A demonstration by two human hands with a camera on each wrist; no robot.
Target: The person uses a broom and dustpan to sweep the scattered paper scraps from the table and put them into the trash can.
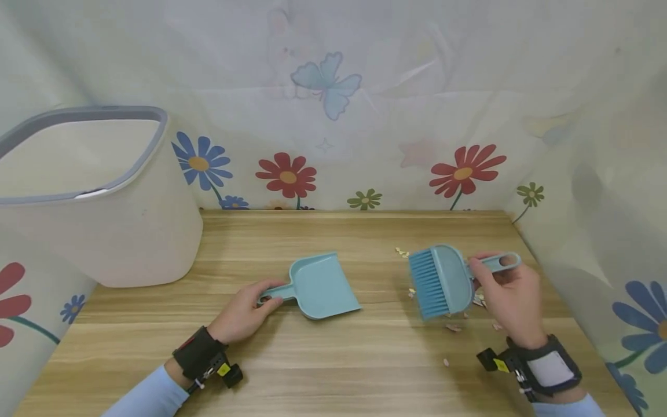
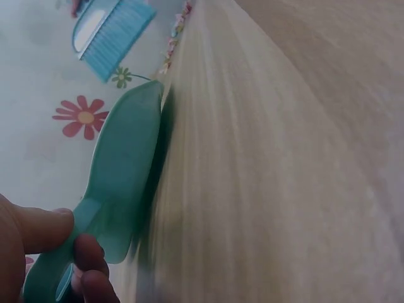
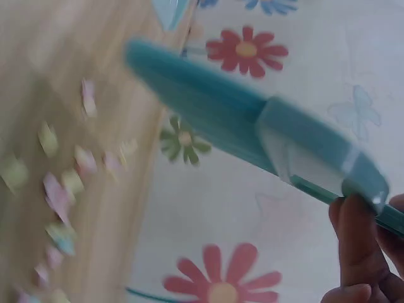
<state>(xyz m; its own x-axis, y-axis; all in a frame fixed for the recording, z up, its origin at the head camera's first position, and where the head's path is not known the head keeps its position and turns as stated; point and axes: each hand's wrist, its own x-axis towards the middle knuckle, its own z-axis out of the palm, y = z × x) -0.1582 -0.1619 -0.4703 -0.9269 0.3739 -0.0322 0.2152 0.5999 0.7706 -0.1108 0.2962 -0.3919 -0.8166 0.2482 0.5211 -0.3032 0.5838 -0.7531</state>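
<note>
Over the table [image 1: 333, 370], your right hand [image 1: 510, 298] grips the raised brush [image 1: 454, 281]; your left hand [image 1: 242, 315] holds the dustpan [image 1: 323, 286] to its left, tabletop contact hard to judge. Lay its lip [image 1: 346, 284] flat, then sweep the scraps [image 1: 453, 328] with low, gentle strokes.

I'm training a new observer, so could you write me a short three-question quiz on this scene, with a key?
1. Which hand holds the light-blue plastic brush?
2. Where does the white plastic bin with a grey rim stand relative to the light-blue plastic dustpan? A) to its right; B) to its left; C) underneath it.
3. True or false: small pastel scraps lie loose on the wood-grain table.

Key: 1. The right hand; 2. B; 3. True.
</note>
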